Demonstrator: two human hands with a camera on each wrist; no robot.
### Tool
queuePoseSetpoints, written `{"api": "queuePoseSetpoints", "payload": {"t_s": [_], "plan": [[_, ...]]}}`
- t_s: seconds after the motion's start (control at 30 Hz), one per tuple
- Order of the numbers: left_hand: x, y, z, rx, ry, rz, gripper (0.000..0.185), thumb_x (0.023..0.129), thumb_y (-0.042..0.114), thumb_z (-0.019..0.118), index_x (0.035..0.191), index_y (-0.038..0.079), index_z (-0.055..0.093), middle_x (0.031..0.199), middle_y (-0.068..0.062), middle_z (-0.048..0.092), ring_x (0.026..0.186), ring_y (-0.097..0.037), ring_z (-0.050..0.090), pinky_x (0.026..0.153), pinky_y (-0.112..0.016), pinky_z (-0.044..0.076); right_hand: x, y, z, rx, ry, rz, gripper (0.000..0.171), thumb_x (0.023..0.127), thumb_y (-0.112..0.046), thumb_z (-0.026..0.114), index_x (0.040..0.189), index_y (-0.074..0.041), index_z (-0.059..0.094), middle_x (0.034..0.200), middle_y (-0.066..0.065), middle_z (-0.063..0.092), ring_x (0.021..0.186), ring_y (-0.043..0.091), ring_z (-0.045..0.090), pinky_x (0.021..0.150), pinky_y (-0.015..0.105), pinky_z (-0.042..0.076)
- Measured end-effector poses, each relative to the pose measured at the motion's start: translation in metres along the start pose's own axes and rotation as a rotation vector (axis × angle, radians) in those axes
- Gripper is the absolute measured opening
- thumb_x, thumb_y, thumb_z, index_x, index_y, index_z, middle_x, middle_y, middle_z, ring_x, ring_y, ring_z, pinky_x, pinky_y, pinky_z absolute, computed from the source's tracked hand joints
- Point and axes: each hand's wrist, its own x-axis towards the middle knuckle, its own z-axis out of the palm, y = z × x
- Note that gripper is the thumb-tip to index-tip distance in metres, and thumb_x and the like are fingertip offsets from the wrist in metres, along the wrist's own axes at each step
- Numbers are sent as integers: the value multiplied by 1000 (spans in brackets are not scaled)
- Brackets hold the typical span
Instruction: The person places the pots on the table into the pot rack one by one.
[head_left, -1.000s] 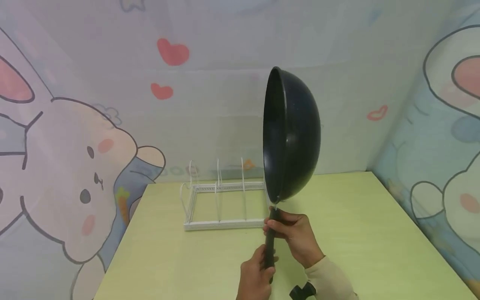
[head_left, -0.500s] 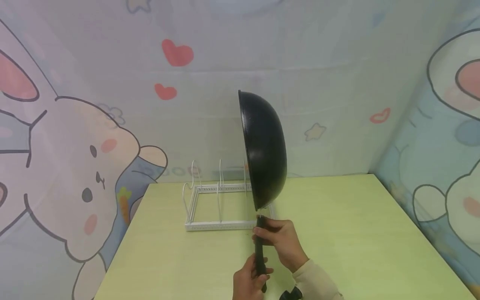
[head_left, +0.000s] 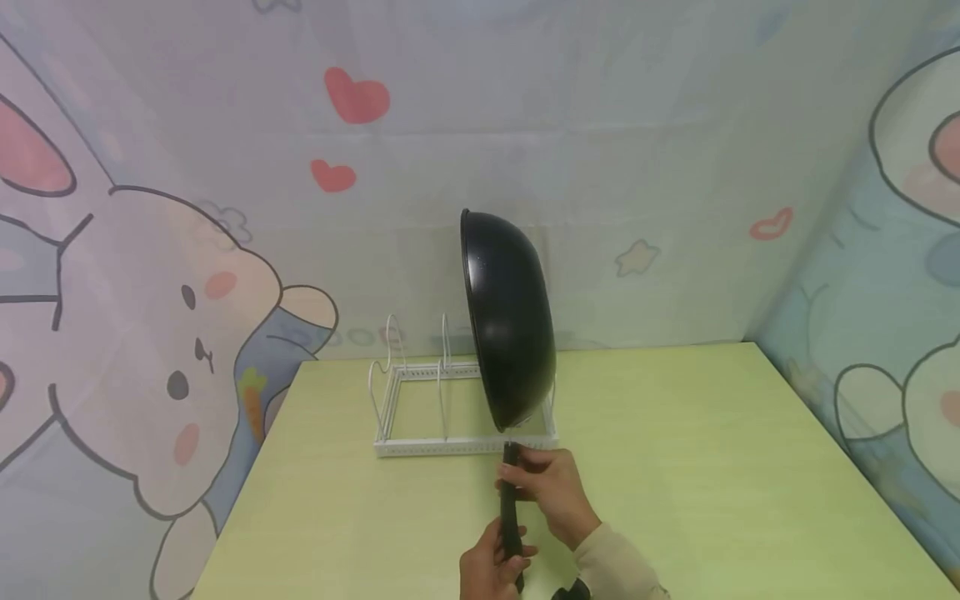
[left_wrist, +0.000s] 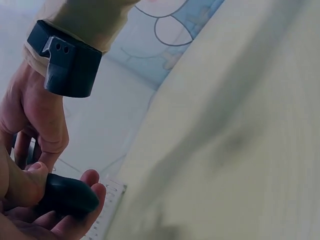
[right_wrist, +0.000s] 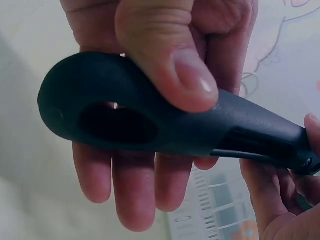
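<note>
One black wok (head_left: 508,321), seemingly over one rack (head_left: 420,417)

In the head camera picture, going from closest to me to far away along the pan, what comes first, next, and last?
Left hand at the handle's end → right hand higher up the handle → black pan standing on edge → white rack → cartoon wall.

Rack (head_left: 420,446) is sitting mid-frame on the table (head_left: 712,500) — pan (head_left: 508,321) is standing on edge over its right end, handle (head_left: 512,517) running down-frame.
</note>
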Motion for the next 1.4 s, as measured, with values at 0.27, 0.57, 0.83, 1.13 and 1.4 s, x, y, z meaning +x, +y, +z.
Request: {"api": "queuePoseSetpoints", "payload": {"t_s": [0.27,0.57,0.83,1.13,1.4], "plan": [[-1,-3,-9,-39,-130,-327,67,84,23,69,128,-22,49,113,-31,70,92,-32,77,79,-33,62,1,21,4,-35,46,48,40,88,-12,76,120,10,66,84,2,76,79,16,75,79,39,63],[0,-9,-9,-59,-170,-478,46,89,-2,63,127,-21,48,113,-29,70,97,-36,75,86,-47,60,4,39,1,-31,53,64,47,89,-13,75,125,14,61,88,5,76,81,17,76,79,39,63],[-1,-13,-7,-82,-161,-457,39,86,-2,67,120,-19,55,106,-28,72,92,-35,76,81,-41,61,4,44,-2,-11,68,71,46,91,-10,73,126,16,60,90,5,76,81,18,76,79,39,63],[3,-13,-11,128,-107,-321,36,80,-9,67,116,-15,62,98,-24,76,92,-38,76,80,-43,61,10,44,-1,-49,51,54,43,91,-13,73,122,16,62,91,8,75,87,25,77,80,41,63],[4,-14,-12,202,-37,-322,48,75,-10,71,121,-16,59,105,-29,73,97,-43,74,82,-45,60,16,49,-1,-77,49,55,45,91,-14,73,124,15,61,92,12,77,87,27,78,80,43,63]]}}
